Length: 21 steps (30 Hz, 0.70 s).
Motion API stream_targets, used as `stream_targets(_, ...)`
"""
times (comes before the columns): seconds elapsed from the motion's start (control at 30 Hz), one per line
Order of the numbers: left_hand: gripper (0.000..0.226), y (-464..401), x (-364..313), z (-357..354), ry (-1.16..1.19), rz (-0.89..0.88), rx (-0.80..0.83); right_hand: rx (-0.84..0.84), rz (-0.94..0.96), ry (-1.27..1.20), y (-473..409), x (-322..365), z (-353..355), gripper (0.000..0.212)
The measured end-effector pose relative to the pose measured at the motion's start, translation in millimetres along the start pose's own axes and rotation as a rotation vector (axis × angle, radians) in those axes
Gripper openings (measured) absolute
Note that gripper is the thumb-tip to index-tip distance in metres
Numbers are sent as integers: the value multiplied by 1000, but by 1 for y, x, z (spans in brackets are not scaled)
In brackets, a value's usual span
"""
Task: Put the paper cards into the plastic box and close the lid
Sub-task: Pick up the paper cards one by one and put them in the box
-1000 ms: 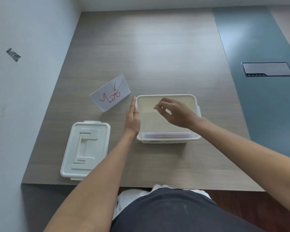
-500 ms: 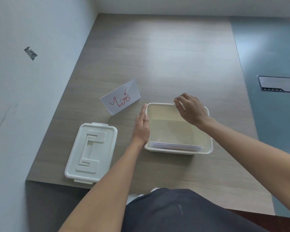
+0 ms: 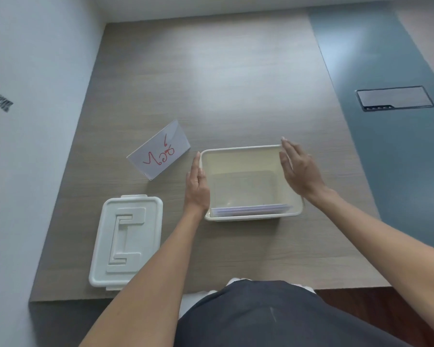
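Observation:
The white plastic box [image 3: 241, 149] stands lidless on the wooden table, just in front of me. A stack of paper cards [image 3: 251, 209] lies inside it, against the near wall. My left hand [image 3: 196, 185] rests flat against the box's left wall, fingers straight. My right hand [image 3: 300, 170] is at the right wall with fingers straight and apart, holding nothing. The box's white lid [image 3: 127, 240] lies flat on the table to the left of the box, near the front edge.
A folded white card with red writing [image 3: 159, 149] stands like a tent left of the box, behind the lid. A dark cable hatch [image 3: 394, 97] is set into the blue strip at the right. A pale wall runs along the table's left side.
My right hand has left the inside of the box, passed over its far rim and come to the right wall with fingers spread. The left hand has stayed at the left wall.

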State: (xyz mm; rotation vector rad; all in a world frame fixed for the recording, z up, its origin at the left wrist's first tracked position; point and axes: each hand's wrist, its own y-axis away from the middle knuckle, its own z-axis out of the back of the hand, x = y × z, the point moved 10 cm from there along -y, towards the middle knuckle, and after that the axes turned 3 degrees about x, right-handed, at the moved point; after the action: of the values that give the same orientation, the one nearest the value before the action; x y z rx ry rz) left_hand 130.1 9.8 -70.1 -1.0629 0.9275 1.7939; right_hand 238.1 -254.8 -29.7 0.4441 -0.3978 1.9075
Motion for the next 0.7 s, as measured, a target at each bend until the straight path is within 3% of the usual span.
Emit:
stream_targets(0.4, 49, 3, -2, 0, -71, 27, 54, 48, -195, -340, 16, -11, -11, 52)
stream_targets(0.57, 36, -14, -9, 26, -190, 17, 56, 50, -225, -388, 18, -11, -10, 51)
stream_targets(0.7, 38, -50, -23, 73, -701, -94, -117, 41, -281, -467, 20, -15, -10, 47)
